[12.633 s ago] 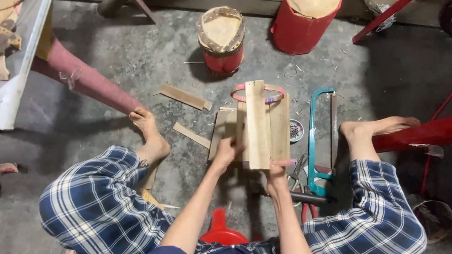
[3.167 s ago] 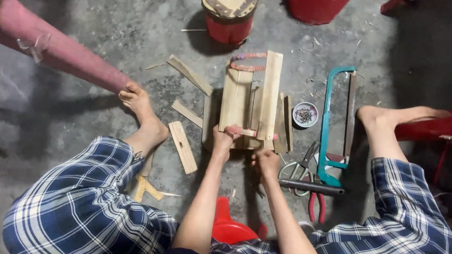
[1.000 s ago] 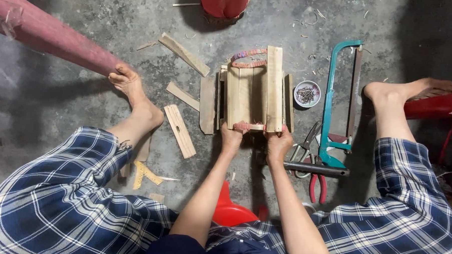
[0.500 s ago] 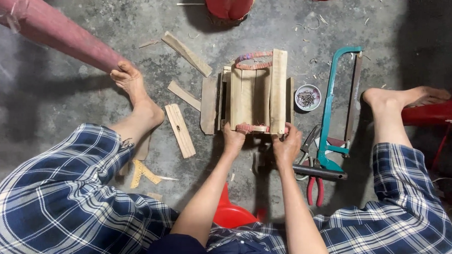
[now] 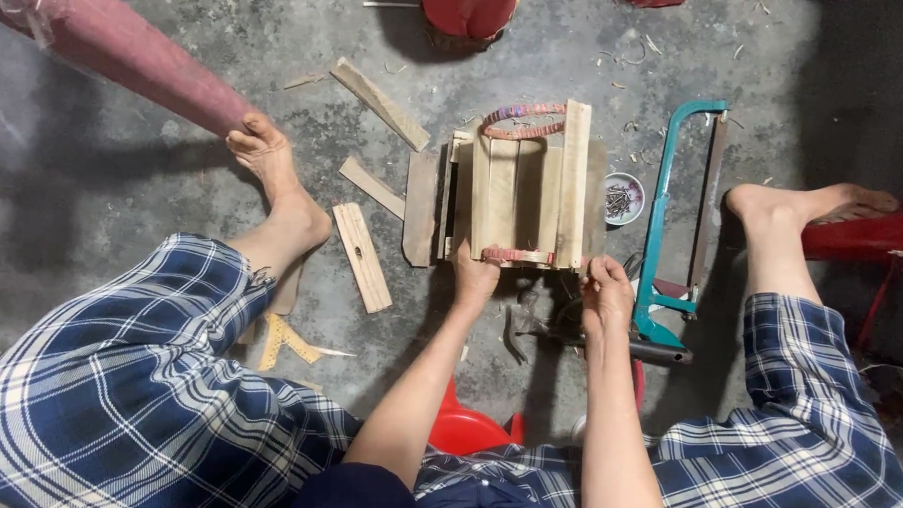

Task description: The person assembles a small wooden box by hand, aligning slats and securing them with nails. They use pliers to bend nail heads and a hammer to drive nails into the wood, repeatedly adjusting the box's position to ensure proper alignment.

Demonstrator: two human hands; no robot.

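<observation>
I'm down on a rough workshop floor, bare grey concrete (image 5: 179, 34) littered with shavings and splinters. Offcuts of wood (image 5: 362, 256) lie scattered by my foot, and a teal hacksaw (image 5: 663, 221) sits beside a little dish of nails (image 5: 622, 198). Pliers (image 5: 517, 326) lie just below. Red stools (image 5: 468, 6) stand at the edge. It's a hand-tool woodworking spot, no bench, everything on the ground.

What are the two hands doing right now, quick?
Left hand: closed, gripping the near edge of the bundle of wooden slats.
Right hand: curled shut at the bundle's near right corner; what it grips cannot be told.
</observation>
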